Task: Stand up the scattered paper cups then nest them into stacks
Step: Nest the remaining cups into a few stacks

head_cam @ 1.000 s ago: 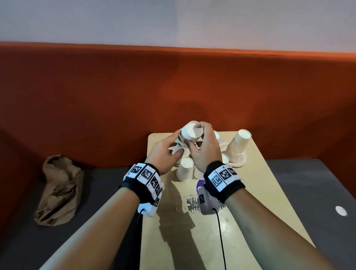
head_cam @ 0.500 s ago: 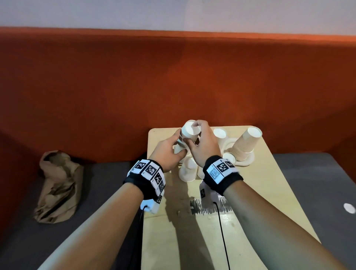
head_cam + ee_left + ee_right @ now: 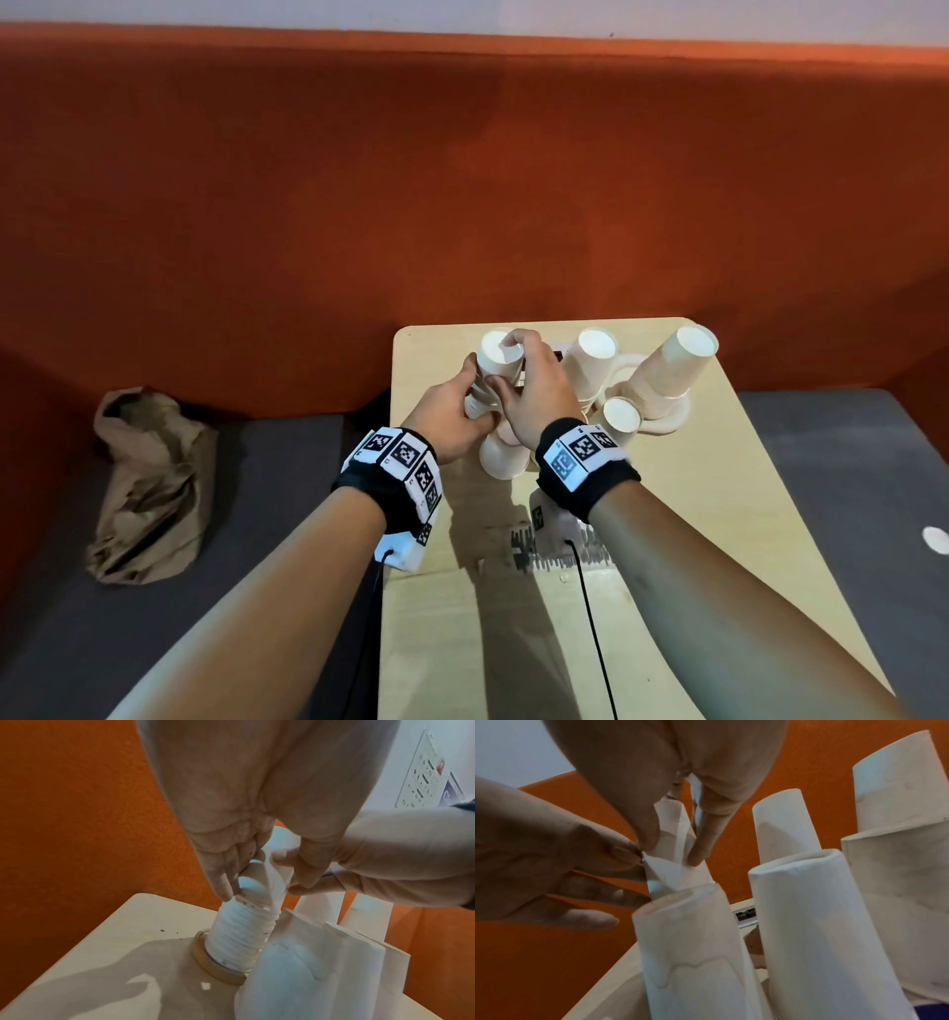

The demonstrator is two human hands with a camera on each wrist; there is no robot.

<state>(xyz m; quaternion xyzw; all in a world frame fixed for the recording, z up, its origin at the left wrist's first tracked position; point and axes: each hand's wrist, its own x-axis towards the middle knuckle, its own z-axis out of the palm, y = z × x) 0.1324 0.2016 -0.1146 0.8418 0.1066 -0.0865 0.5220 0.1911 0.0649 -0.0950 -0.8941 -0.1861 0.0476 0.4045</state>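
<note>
1. Two hands over the table (image 3: 667, 514) — the left hand (image 3: 452, 411) and right hand (image 3: 534, 390) — both on one cup stack (image 3: 493, 360).
2. Five white cup stacks or cups stand bottom-up in the head view: the held one, one in front of it (image 3: 500, 457), one behind the right hand (image 3: 590, 360), a small one (image 3: 621, 419), a tall leaning one (image 3: 672, 370); cups per stack cannot be counted.
3. One brown paper bag (image 3: 149, 488).
4. Two marker wristbands — left (image 3: 395, 473), right (image 3: 585, 457).
</note>
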